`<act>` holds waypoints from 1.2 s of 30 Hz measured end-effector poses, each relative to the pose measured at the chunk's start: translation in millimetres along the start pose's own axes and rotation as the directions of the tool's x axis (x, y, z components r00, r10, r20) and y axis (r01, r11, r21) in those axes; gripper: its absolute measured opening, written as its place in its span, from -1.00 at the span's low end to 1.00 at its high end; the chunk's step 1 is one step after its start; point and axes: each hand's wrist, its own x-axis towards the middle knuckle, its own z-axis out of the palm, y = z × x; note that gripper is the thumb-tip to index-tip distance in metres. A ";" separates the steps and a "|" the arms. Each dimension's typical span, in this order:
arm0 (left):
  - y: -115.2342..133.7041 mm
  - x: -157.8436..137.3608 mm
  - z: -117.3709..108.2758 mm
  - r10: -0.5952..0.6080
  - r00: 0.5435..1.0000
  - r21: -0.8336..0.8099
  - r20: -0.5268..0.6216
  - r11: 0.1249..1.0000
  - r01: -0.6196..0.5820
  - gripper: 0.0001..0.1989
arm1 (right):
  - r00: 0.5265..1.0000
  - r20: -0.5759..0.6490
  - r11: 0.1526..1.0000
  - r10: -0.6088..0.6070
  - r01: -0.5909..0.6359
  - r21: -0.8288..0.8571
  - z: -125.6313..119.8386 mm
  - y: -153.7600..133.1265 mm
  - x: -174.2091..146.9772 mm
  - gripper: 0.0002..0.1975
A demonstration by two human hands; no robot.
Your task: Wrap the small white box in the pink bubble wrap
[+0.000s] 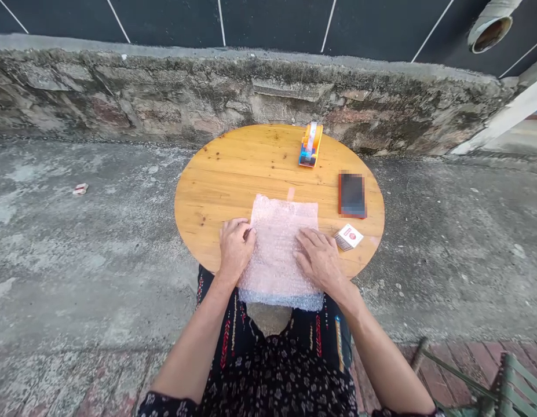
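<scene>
A sheet of pinkish, see-through bubble wrap [279,249] lies on the round wooden table [216,191], its near end hanging over the front edge above my lap. My left hand [236,246] is at the sheet's left side, fingers curled, with the edge pinched by thumb and forefinger. Spread flat on the right part of the sheet is my right hand [320,258], holding nothing. Just beyond the wrap's far edge, a short strip of tape [291,194] shows on the wood.
An orange and blue tape dispenser [310,145] stands at the back of the table. To the right lie a phone [352,195] with a reddish edge and a small white box [349,237]. A stone wall [164,98] rises behind; a green chair [507,382] is at lower right.
</scene>
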 end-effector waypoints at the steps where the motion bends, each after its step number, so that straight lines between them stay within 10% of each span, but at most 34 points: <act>1: 0.1 0.0 -0.1 0.002 1.000 0.003 -0.002 1.000 -0.002 -0.92 | 1.000 -0.011 1.000 0.006 -0.006 0.004 -0.8 0.2 -1.1 -0.61; 24: 9.3 -4.1 -13.9 0.054 0.998 0.001 -0.029 0.999 -0.054 -0.70 | 0.999 -0.038 0.987 0.015 -0.009 0.160 13.9 -8.9 15.2 -0.63; 36: 60.2 -23.6 -0.4 0.309 0.868 0.047 0.389 0.934 -0.354 -0.76 | 0.998 -0.068 0.986 0.002 0.010 0.169 17.7 -6.8 14.5 -0.65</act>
